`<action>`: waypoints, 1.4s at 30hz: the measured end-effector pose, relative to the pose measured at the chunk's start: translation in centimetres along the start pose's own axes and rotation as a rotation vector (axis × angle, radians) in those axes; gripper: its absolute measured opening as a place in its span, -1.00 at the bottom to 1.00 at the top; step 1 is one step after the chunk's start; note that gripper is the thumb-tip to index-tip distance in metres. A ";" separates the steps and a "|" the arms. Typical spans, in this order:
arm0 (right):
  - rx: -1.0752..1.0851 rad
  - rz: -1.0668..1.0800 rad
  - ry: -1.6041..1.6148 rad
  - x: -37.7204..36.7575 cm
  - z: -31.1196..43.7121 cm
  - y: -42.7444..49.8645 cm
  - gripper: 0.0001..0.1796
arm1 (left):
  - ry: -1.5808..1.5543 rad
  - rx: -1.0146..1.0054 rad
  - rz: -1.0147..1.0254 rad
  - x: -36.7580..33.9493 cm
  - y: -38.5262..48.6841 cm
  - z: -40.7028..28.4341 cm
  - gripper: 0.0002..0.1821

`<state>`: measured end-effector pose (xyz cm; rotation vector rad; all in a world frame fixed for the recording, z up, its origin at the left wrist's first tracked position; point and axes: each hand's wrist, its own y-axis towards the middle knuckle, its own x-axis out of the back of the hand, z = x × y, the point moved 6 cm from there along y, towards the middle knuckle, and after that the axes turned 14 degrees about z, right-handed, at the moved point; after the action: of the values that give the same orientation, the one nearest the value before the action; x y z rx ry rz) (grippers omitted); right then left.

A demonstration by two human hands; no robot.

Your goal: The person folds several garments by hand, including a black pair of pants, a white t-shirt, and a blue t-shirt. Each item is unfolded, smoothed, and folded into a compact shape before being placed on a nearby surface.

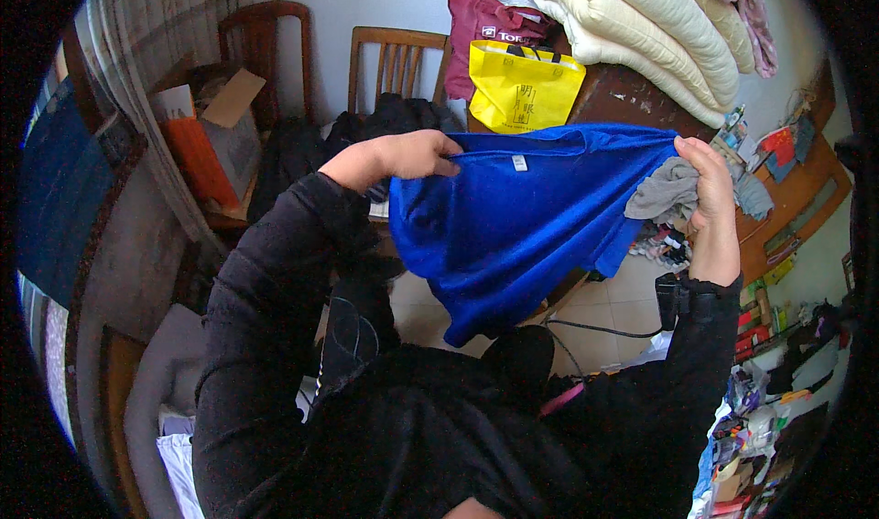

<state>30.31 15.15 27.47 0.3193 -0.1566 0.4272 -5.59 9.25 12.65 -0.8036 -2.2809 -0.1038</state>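
A blue knit garment (522, 224) hangs stretched out in front of me, its neckline upward and a small white label (519, 163) inside it. My left hand (415, 154) pinches the garment near the left side of its neckline. At the upper right corner, my right hand (711, 193) grips the same cloth between thumb and fingers. A crumpled grey cloth (665, 191) is also bunched in my right hand, against the palm. The garment's lower part drapes above the tiled floor and near my knees.
A yellow bag (525, 90) and a maroon bag (470, 45) stand behind the garment. Folded cream quilts (638, 35) are piled on a dark wooden table (635, 97). Two wooden chairs (398, 35) and an open cardboard box (216, 141) are at the left. A black cable (604, 329) crosses the right side.
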 end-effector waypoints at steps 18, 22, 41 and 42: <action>-0.099 0.018 0.086 0.4 -3.2 0.1 -0.88 | -1.238 -0.213 -0.032 -2.4 0.4 -0.8 -0.58; -0.108 0.019 0.084 -0.1 -3.8 0.1 -0.88 | -1.365 -0.160 0.033 -4.3 1.3 -1.8 -0.47; -0.225 0.115 0.007 -2.1 -10.4 1.2 -0.85 | -1.303 -0.165 0.122 -7.3 1.1 -2.7 -0.36; -0.270 0.177 0.008 -2.4 -11.8 1.2 -0.83 | -1.327 -0.161 0.132 -7.6 1.0 -2.7 -0.37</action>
<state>28.60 19.28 16.20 0.0379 -0.2329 0.5755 0.88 5.33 9.61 -1.3526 -3.4394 0.4488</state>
